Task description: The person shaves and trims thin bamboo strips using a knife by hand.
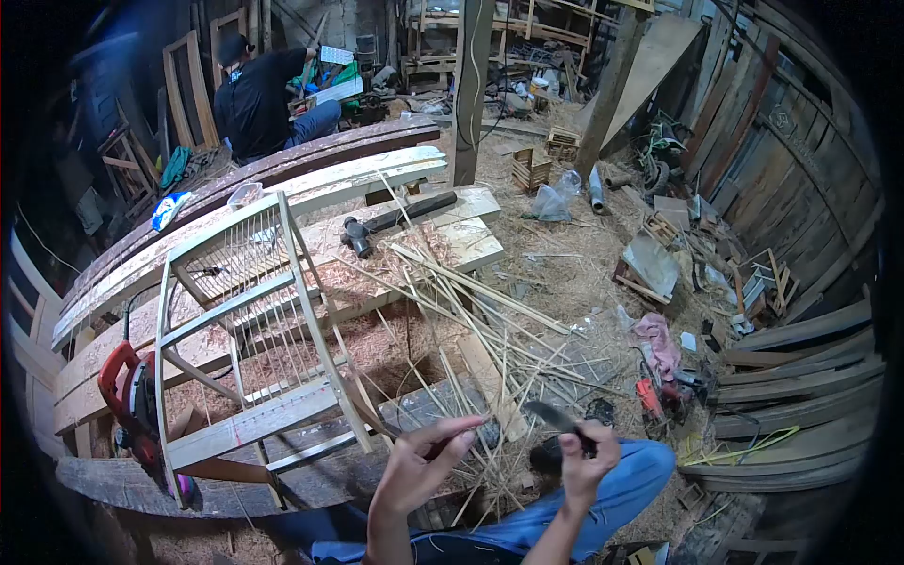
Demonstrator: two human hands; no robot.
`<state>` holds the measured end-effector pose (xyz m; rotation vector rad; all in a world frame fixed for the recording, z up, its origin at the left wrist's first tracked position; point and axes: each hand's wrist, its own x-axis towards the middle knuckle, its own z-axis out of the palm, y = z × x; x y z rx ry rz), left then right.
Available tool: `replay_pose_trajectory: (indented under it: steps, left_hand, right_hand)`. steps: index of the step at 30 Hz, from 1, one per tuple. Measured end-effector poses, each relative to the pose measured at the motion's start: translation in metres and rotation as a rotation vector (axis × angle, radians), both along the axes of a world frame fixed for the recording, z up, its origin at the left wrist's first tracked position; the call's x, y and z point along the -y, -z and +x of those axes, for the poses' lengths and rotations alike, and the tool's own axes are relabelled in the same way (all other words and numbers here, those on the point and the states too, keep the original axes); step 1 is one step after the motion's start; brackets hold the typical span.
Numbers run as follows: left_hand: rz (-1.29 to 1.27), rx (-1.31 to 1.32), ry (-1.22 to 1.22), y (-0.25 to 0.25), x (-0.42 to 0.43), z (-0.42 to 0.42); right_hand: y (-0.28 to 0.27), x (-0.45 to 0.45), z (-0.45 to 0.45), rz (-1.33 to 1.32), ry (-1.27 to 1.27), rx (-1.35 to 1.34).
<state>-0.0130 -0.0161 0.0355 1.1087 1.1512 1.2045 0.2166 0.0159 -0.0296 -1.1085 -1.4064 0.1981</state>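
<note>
My right hand (pixel 588 463) is closed around the handle of a knife, its dark blade (pixel 549 414) pointing left toward my other hand. The thumb and forefinger of my left hand (pixel 428 469) are pinched together; whatever is between them is too thin to make out. Below and beyond both hands lies a loose pile of thin wooden sticks (pixel 513 347), some on the bench and some toward the floor. To the left stands a wooden frame (pixel 314 331) strung with rows of slender rods, apart from my hands.
A hammer (pixel 357 237) lies among shavings on the thick planks (pixel 476 243). At left is a red power tool (pixel 117 377); another red tool (pixel 648 399) sits on the floor at right. A post (pixel 468 94) rises ahead. A person (pixel 254 104) sits at the back left.
</note>
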Motion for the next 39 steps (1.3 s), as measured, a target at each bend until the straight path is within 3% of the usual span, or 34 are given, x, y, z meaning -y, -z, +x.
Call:
replay_pose_trajectory:
  steps: [7,12,18,21,30,33,39]
  left_hand:
    - [0.006,0.046,-0.032,0.011,0.003,0.006]
    - [0.132,0.007,-0.073,0.018,0.003,0.013]
    - [0.044,-0.010,-0.035,0.012,0.004,0.015]
    - [-0.014,0.125,-0.029,0.009,0.006,0.014]
    - [-0.063,-0.004,0.049,0.005,0.008,0.006]
    - [0.123,-0.031,0.067,0.012,0.005,0.003]
    - [-0.029,0.029,0.091,0.009,0.009,0.004]
  right_hand:
    - [-0.013,0.006,-0.048,-0.083,-0.330,0.024]
    - [-0.016,0.005,-0.052,-0.054,-0.321,0.068]
    - [-0.016,0.006,-0.051,-0.029,-0.284,0.099]
    - [-0.017,0.004,-0.048,-0.027,-0.334,0.108]
    - [-0.014,0.002,-0.040,0.018,-0.381,0.066]
    - [-0.019,0.001,-0.039,0.044,-0.395,0.083]
    - [-0.016,0.000,-0.034,0.021,-0.353,0.091]
